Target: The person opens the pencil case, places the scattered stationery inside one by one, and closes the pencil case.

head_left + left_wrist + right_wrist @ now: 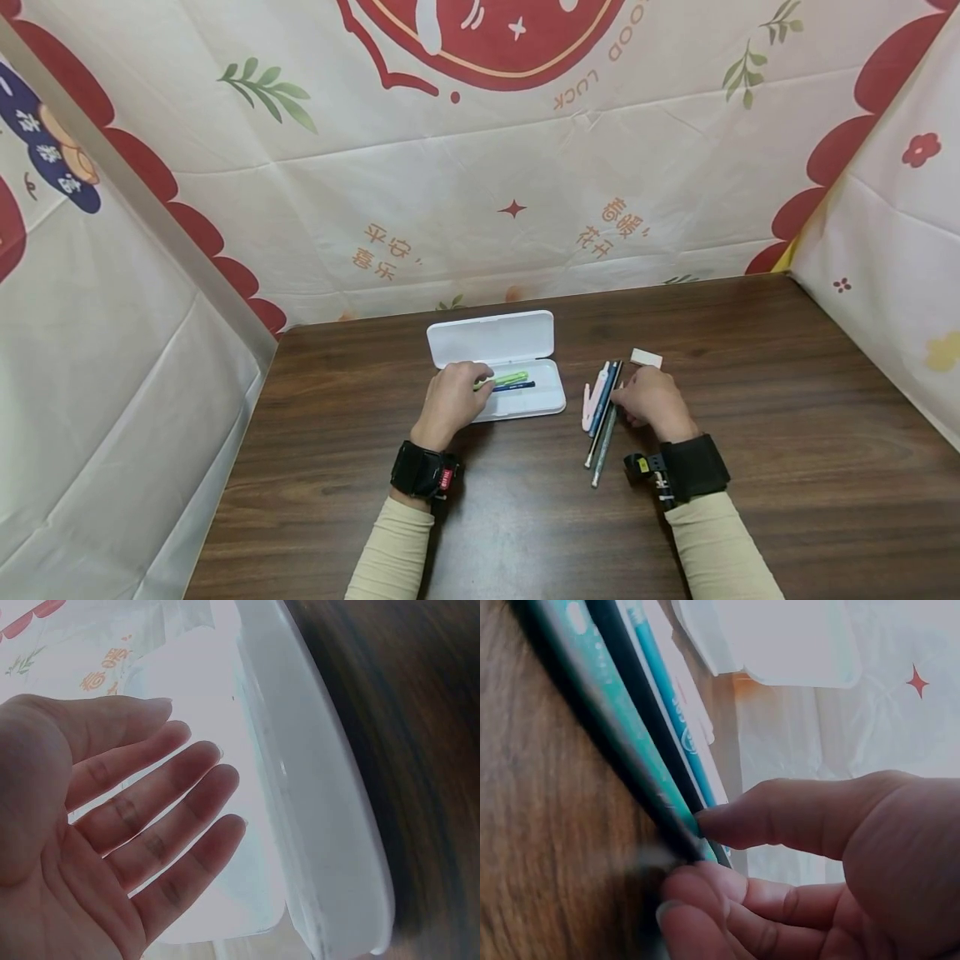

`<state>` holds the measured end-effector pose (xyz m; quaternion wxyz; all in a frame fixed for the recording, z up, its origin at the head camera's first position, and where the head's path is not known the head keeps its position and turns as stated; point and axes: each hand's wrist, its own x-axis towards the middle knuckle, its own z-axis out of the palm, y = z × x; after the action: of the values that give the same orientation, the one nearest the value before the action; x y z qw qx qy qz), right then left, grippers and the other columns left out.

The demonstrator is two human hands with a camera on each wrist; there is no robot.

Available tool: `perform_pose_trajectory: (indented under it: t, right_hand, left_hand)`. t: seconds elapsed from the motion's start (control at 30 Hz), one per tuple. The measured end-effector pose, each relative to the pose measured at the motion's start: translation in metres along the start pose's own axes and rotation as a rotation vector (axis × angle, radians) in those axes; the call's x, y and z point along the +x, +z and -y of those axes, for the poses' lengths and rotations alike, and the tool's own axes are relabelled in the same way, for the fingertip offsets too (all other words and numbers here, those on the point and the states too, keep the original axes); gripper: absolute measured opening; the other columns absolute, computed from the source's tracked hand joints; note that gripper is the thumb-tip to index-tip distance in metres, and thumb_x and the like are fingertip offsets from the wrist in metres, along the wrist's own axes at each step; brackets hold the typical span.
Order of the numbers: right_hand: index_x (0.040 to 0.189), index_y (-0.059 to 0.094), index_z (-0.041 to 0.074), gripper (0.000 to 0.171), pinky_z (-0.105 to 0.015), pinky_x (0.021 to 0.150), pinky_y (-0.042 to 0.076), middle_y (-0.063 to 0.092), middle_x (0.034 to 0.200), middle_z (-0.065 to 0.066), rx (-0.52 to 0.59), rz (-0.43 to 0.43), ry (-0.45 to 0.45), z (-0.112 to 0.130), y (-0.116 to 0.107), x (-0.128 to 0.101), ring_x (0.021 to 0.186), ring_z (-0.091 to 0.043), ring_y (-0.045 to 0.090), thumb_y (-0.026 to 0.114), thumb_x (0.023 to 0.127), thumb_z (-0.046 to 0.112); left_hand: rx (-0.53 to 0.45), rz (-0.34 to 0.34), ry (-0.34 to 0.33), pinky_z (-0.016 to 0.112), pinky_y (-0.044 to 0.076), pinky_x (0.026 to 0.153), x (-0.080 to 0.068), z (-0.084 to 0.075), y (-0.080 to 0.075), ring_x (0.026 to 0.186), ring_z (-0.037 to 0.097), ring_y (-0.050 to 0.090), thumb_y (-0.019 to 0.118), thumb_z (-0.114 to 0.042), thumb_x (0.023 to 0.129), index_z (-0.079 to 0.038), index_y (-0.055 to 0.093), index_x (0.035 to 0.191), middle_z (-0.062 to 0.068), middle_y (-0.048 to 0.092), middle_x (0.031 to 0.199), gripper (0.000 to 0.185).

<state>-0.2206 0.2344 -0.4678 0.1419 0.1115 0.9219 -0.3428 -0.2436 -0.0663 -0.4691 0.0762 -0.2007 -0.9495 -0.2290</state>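
My left hand [452,395] hovers over the left part of an open white pencil case [536,404], its fingers loosely bent. The left wrist view shows nothing held in that hand [142,802]. Inside the case lie a light green pen [514,378] and a dark blue pen [521,386]. At the right, my right hand [654,398] pinches one end of a green pencil [634,735] between thumb and fingertips. Beside this pencil lie a black pencil [634,671], a blue pen [602,404] and a pink item [597,393], close together on the table.
A white eraser [647,358] lies just beyond my right hand. The case's lid [491,337] stands raised toward the back. A brown wooden table [510,517] carries everything, and a printed cloth [465,183] hangs behind it and along both sides.
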Motion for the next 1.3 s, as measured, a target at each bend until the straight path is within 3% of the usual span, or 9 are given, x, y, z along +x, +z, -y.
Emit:
perform_pose_trajectory:
  t: [0.4, 0.83, 1.3]
  right_hand:
    - [0.072, 0.066, -0.003, 0.024, -0.029, 0.048, 0.048, 0.065, 0.059, -0.009, 0.02, -0.066, 0.023, 0.001, 0.0022, -0.0012, 0.051, -0.016, 0.063, 0.061, 0.09, 0.013]
    - [0.073, 0.066, -0.002, 0.028, -0.032, 0.051, 0.053, 0.066, 0.061, -0.009, 0.02, -0.046, 0.051, -0.0013, 0.0026, 0.0029, 0.051, -0.015, 0.065, 0.063, 0.093, 0.018]
    - [0.07, 0.064, 0.001, 0.032, -0.031, 0.053, 0.051, 0.064, 0.061, -0.008, 0.033, -0.04, 0.044, 0.0, -0.0016, 0.001, 0.053, -0.016, 0.064, 0.063, 0.093, 0.023]
  left_hand:
    - [-0.019, 0.015, -0.014, 0.037, 0.056, 0.08, 0.0004, -0.0006, 0.0, 0.096, 0.017, 0.07, 0.07, -0.02, 0.093, -0.01, 0.078, 0.104, 0.003, 0.076, 0.103, 0.016]
    - [0.0, -0.007, -0.01, 0.033, 0.055, 0.072, 0.0008, -0.0009, 0.0017, 0.088, 0.013, 0.069, 0.07, -0.019, 0.092, -0.013, 0.078, 0.098, 0.001, 0.076, 0.098, 0.012]
    - [0.006, -0.012, 0.013, 0.033, 0.055, 0.074, 0.0008, -0.0009, 0.0022, 0.088, 0.013, 0.069, 0.07, -0.019, 0.092, -0.011, 0.078, 0.099, 0.001, 0.076, 0.098, 0.013]
